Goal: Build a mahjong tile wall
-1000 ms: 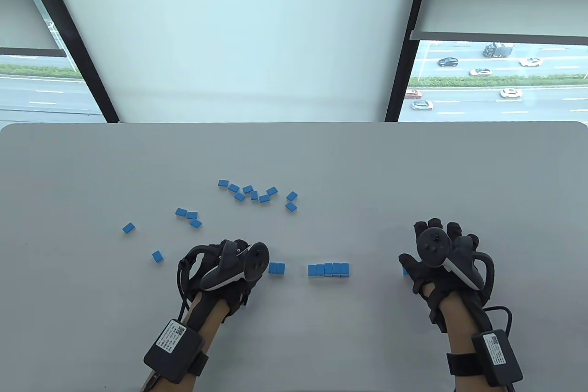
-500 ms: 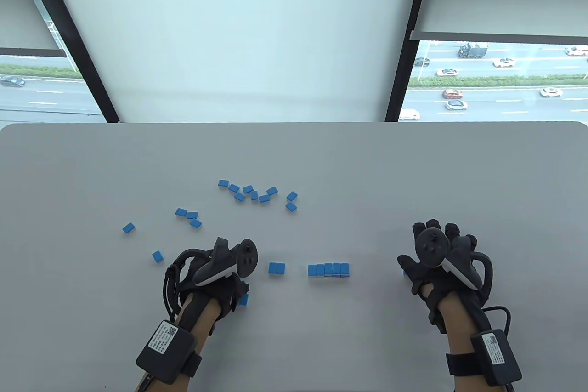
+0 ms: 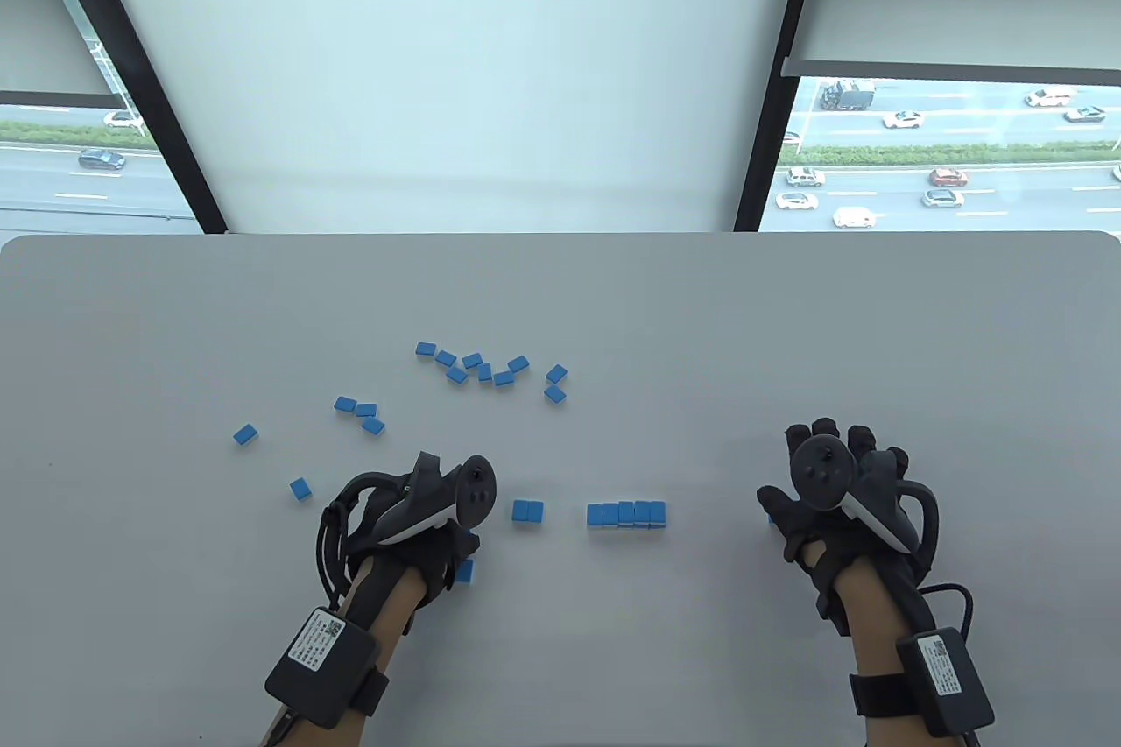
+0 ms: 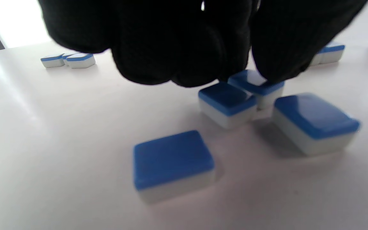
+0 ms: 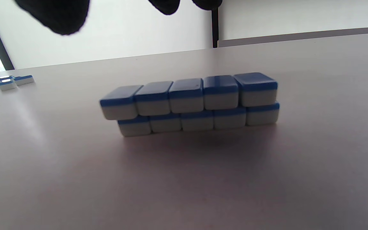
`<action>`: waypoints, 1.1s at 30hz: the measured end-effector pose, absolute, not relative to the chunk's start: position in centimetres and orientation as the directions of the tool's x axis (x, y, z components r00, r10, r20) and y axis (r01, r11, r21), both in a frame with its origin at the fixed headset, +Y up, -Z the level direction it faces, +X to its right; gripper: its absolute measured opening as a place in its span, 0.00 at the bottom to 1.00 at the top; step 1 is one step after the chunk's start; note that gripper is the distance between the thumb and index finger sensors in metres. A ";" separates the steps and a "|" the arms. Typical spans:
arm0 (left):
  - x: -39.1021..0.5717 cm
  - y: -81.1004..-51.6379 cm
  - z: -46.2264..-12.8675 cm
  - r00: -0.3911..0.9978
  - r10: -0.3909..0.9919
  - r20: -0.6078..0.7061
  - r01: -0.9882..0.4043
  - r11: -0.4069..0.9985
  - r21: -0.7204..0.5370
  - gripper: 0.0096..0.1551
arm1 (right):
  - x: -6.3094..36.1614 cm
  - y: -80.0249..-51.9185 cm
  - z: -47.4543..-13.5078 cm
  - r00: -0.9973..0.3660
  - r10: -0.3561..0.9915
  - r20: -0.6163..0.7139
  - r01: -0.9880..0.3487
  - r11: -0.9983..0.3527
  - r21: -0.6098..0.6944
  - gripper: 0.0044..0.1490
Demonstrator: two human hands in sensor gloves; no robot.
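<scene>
Blue-backed white mahjong tiles lie on the grey table (image 3: 788,327). A short wall (image 3: 626,513) stands at the near middle; the right wrist view shows this wall (image 5: 190,102) two layers high, its top row shifted slightly left. A pair of tiles (image 3: 527,510) sits left of it. My left hand (image 3: 420,519) hovers low over several loose tiles, one tile (image 3: 464,572) showing at its right. In the left wrist view its curled fingers (image 4: 273,60) pinch one tile (image 4: 256,84), with other tiles (image 4: 172,163) close by. My right hand (image 3: 836,475) rests flat with fingers spread, right of the wall.
Several loose tiles (image 3: 490,369) are scattered across the table's middle, a trio of tiles (image 3: 361,412) further left, and single tiles (image 3: 246,433) near the left. A sliver of a blue tile (image 3: 772,517) peeks out by my right thumb. Windows stand beyond the far edge.
My left hand has drawn back left and toward the near edge, away from the pair of tiles, uncovering a tile at its right. The right hand has not moved.
</scene>
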State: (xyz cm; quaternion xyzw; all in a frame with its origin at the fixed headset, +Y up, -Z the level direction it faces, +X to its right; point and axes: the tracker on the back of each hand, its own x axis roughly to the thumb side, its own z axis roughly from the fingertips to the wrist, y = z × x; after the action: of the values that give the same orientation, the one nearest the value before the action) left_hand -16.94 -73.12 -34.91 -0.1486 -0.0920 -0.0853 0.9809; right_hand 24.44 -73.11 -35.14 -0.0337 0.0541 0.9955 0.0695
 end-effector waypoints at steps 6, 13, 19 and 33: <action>-17.0 -73.2 -34.8 0.970 -0.127 0.209 0.186 0.937 -0.296 0.32 | 24.4 -73.1 -35.1 -0.988 0.136 -0.073 -0.143 -0.984 0.101 0.54; -16.7 -73.4 -35.0 0.964 -0.143 0.223 0.204 0.937 -0.284 0.33 | 24.5 -73.0 -35.1 -0.987 0.139 -0.074 -0.146 -0.984 0.099 0.54; -16.6 -73.4 -35.1 0.962 -0.162 0.221 0.217 0.942 -0.256 0.34 | 24.5 -73.1 -35.1 -0.987 0.140 -0.073 -0.147 -0.984 0.098 0.54; -16.3 -73.6 -35.2 0.950 -0.199 0.241 0.263 0.926 -0.271 0.35 | 24.5 -73.0 -35.1 -0.987 0.143 -0.072 -0.149 -0.984 0.099 0.54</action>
State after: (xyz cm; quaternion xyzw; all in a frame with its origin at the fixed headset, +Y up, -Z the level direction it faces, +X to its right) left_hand -16.27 -73.65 -35.21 -0.1519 -0.1052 -0.1186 0.9756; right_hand 24.51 -73.02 -35.09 -0.0326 0.0519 0.9954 0.0734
